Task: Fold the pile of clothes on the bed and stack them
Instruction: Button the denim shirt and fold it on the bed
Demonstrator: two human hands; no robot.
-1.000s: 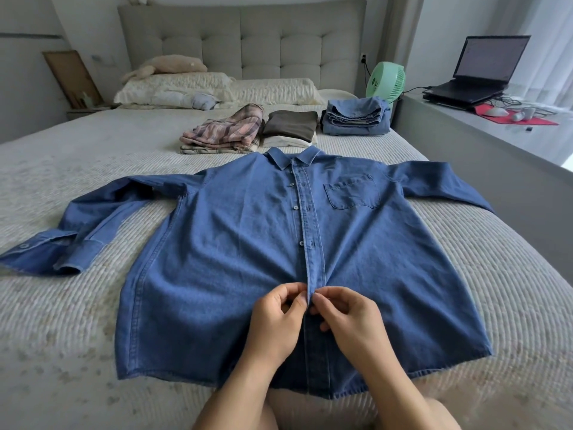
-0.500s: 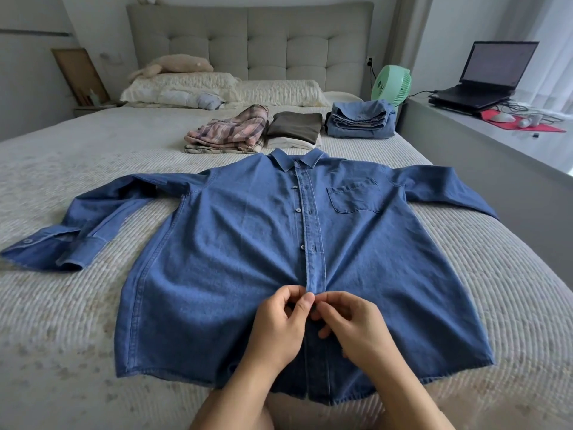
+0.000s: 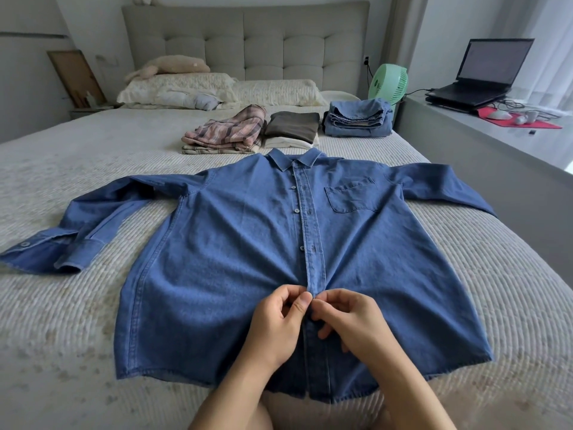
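Three folded stacks [image 3: 288,128] are sitting beyond the collar of the denim shirt [image 3: 248,259], itself lying flat and unfolded mid-bed, while left hand [image 3: 276,327] and right hand [image 3: 350,324] are pinching its placket, apparently buttoning.

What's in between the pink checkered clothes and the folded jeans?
In the head view, a dark olive folded top on a cream one, between plaid stack and jeans.

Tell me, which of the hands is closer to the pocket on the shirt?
Right. The right hand pinches the button strip below the pocket, on the pocket's side; the left hand pinches across the strip, farther away.
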